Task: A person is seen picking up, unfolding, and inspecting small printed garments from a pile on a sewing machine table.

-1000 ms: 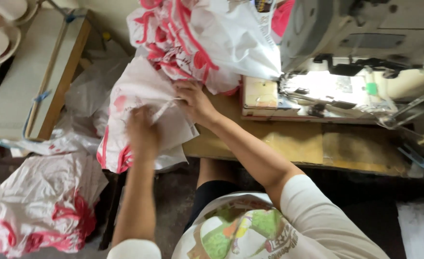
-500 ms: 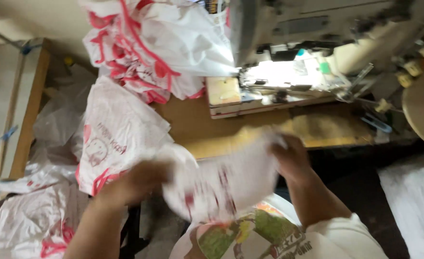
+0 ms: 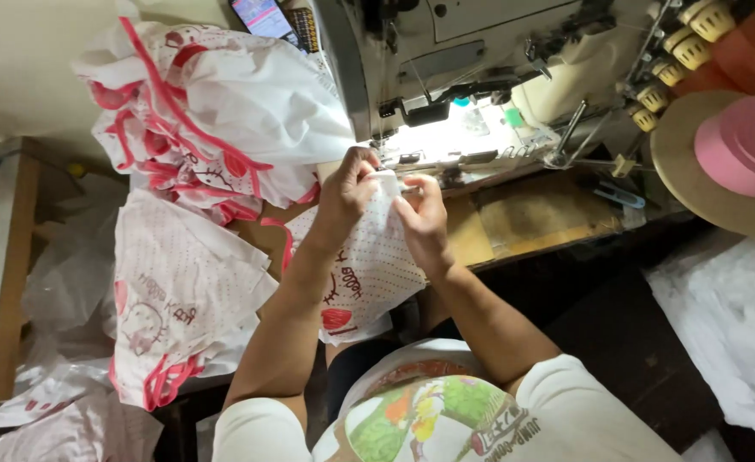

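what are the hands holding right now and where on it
Both the left hand and right hand pinch the top edge of a white dotted garment piece, just in front of the sewing machine.

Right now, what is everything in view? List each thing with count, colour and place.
sewing machine: one, grey-white, top centre, lit under its arm
table: one, brown wood, under the machine
held fabric piece: one, white with pink dots and trim, in both hands by the needle area
fabric pile: one heap, white and pink, left of the machine
hanging pieces: several, white and pink, off the table's left edge
tape spool: one, pink on a tan disc, right edge
thread cones: several, yellowish, top right
phone: one, lit screen, top
left hand: pinching the fabric's top edge
right hand: pinching the same edge
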